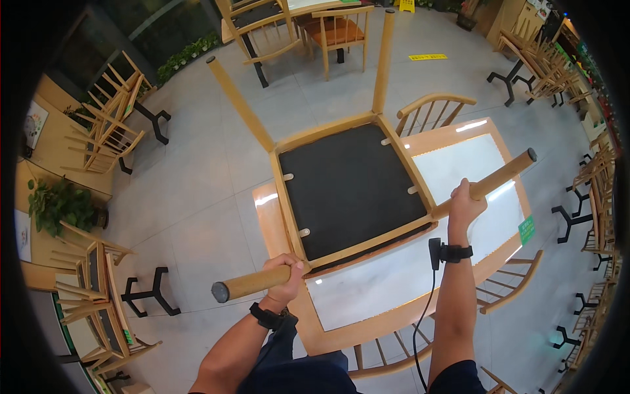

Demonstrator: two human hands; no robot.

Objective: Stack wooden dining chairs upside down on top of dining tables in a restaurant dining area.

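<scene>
An upturned wooden chair (354,190) shows its black seat underside, with all its legs pointing up and outward. My left hand (285,281) is closed round the near left leg, close to the seat frame. Around the near right leg, my right hand (467,205) is wrapped in the same way. Beneath the chair is a wooden table (367,301) with a white top; whether the seat rests on it or hangs just above, I cannot tell. The chair's backrest is hidden below the seat.
Chairs with spindle backs (436,110) stand around this table. Stacked chairs on tables (108,125) line the left side, and more (541,62) line the right. A potted plant (62,207) stands at the left. A yellow floor sticker (428,57) lies on the grey floor beyond.
</scene>
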